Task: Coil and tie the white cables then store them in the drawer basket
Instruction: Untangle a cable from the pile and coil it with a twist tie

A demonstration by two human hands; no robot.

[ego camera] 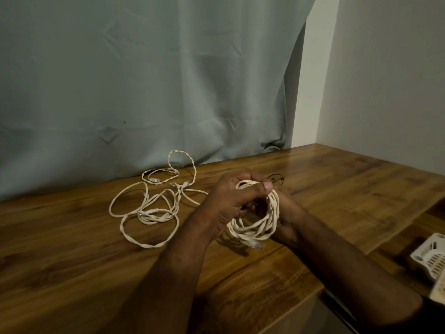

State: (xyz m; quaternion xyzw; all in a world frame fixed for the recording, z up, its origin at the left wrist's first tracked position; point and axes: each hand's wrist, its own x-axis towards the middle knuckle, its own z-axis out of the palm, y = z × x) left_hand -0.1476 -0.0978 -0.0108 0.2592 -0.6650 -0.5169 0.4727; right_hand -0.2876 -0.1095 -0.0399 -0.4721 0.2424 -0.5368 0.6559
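Note:
A coiled white cable [261,224] hangs between both hands above the wooden table [349,189]. My left hand [231,196] grips the top of the coil, thumb pressed over the loops. My right hand [287,213] is behind and under the coil, mostly hidden, its fingers curled on the loops. A clear plug end of the cable [255,244] dangles at the coil's bottom. More loose white cables [149,208] lie tangled on the table to the left. The white drawer basket [431,259] shows at the right edge, lower than the tabletop.
A small black tie [277,178] lies on the table just behind my hands. A grey-green curtain [144,80] hangs behind the table, and a white wall [385,80] stands on the right. The table's front edge runs diagonally at the lower right.

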